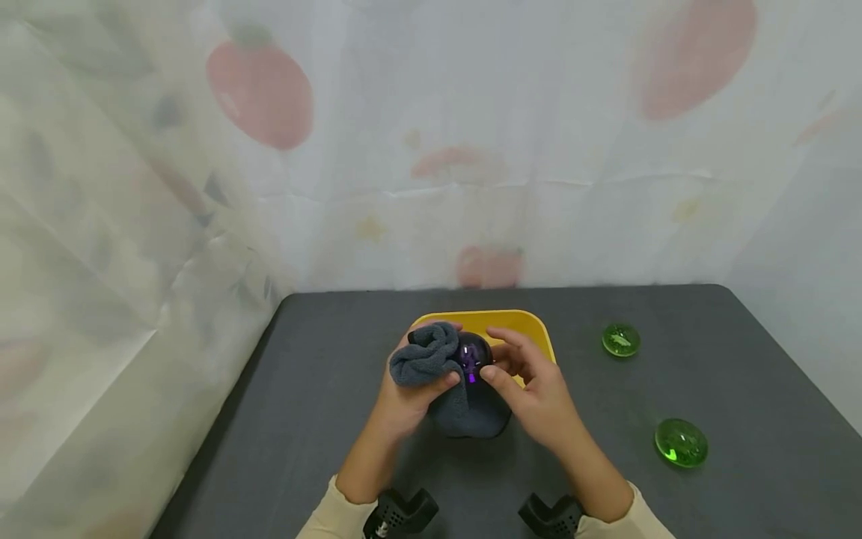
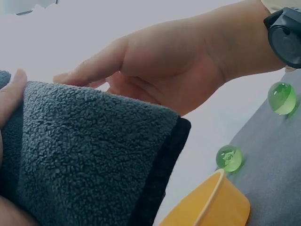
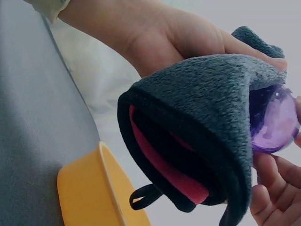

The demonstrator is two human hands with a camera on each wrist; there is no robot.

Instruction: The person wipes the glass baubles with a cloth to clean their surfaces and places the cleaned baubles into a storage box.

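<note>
Over the yellow tray (image 1: 532, 329), the left hand (image 1: 404, 400) curls its fingers around a bunched grey cloth (image 1: 426, 355) pressed against a purple ball (image 1: 471, 357). The right hand (image 1: 535, 393) pinches that ball with bent fingers, wrist angled inward above the table (image 1: 673, 389).

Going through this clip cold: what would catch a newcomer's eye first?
Dead centre, both hands work a purple ball above the yellow tray: the left hand grips a grey cloth folded over the ball, and the right hand pinches the ball from the other side. Next come two green glass balls on the dark table to the right, one farther back, one nearer.
</note>
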